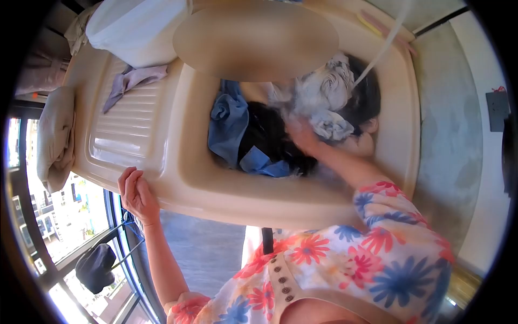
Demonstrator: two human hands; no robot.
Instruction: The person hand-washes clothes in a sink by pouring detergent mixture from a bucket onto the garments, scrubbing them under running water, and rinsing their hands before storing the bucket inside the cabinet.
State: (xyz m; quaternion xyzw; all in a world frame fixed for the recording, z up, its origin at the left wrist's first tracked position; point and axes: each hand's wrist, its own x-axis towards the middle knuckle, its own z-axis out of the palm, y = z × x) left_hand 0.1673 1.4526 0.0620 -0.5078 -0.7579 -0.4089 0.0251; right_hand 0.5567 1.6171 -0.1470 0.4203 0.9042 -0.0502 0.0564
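My left hand [138, 195] is at the front left rim of the beige sink [183, 189], its fingers bent and close together against the edge. In the basin, my right hand [302, 135] reaches into wet laundry; its fingers are blurred and partly hidden between the black cloth [264, 132] and the pale grey cloth [324, 89]. Blue cloth [226, 124] lies on the basin's left side, with a smaller blue piece [264, 162] near the front. Dark cloth [367, 89] is bunched at the right.
A mauve cloth [132, 81] lies on the ribbed washboard [124, 127]. Behind it is a white container [135, 29]. A folded beige cloth [56, 135] hangs over the left edge. A thin pale stream or tube [384, 43] slants into the basin. A blurred oval covers the back.
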